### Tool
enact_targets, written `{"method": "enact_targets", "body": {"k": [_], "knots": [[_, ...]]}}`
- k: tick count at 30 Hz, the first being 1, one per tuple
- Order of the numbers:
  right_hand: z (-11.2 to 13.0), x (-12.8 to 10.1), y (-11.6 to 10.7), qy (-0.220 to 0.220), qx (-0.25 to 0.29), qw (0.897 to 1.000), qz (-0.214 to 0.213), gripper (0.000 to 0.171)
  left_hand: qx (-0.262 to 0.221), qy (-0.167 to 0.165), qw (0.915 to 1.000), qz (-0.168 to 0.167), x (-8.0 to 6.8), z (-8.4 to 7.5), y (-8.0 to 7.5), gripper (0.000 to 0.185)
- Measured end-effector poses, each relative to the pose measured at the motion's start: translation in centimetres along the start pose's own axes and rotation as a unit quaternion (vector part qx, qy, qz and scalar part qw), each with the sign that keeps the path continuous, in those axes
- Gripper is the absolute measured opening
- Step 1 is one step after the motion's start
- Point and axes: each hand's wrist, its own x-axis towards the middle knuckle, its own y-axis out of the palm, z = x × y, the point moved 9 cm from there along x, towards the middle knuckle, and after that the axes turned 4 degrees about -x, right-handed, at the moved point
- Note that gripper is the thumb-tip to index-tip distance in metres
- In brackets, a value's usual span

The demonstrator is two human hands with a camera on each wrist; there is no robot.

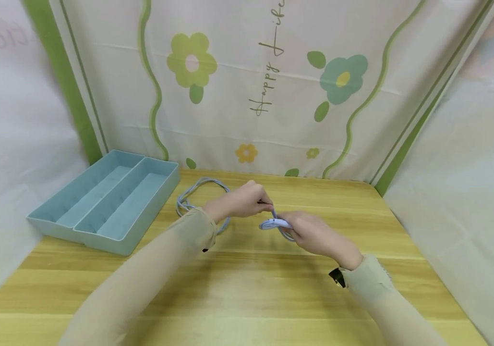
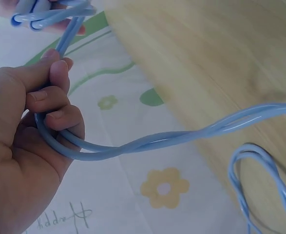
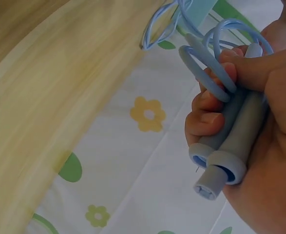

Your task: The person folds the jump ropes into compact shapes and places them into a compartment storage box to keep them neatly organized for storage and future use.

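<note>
Mid-bench, the right hand (image 1: 316, 234) grips both skipping-rope handles (image 3: 233, 141) together, while the left hand (image 1: 242, 201) pinches the blue cord (image 2: 147, 141) just beside them — winding looks underway; next, I judge, draw in the slack loop (image 1: 199, 197) lying near the tray (image 1: 104, 202)

The head camera looks forward and down from above the wooden table (image 1: 247, 288), taking in both arms. Each wrist camera sits close against its own hand, facing across the table edge toward the flowered cloth (image 2: 133, 97). All three share the blue cord (image 1: 272, 216).
</note>
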Motion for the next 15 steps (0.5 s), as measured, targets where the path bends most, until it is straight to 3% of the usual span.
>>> {"method": "enact_targets", "body": {"k": [5,8,11,15], "knots": [[-0.4,0.0,0.3,0.012,0.016,1.0,0.009,0.022,0.019,0.006,0.9998,-0.003,0.4,-1.6,0.0,0.022],[-0.8,0.0,0.8,0.027,0.034,0.999,0.022,0.014,0.026,0.023,0.9993,-0.016,0.7,-3.0,0.1,0.023],[-1.6,-0.1,1.1,0.059,0.084,0.994,0.028,0.007,0.043,0.026,0.9983,-0.03,0.8,-4.4,0.2,0.028],[-2.5,0.1,0.8,0.095,0.16,0.982,0.013,0.012,0.106,0.03,0.9926,-0.052,0.7,-6.1,0.6,0.028]]}}
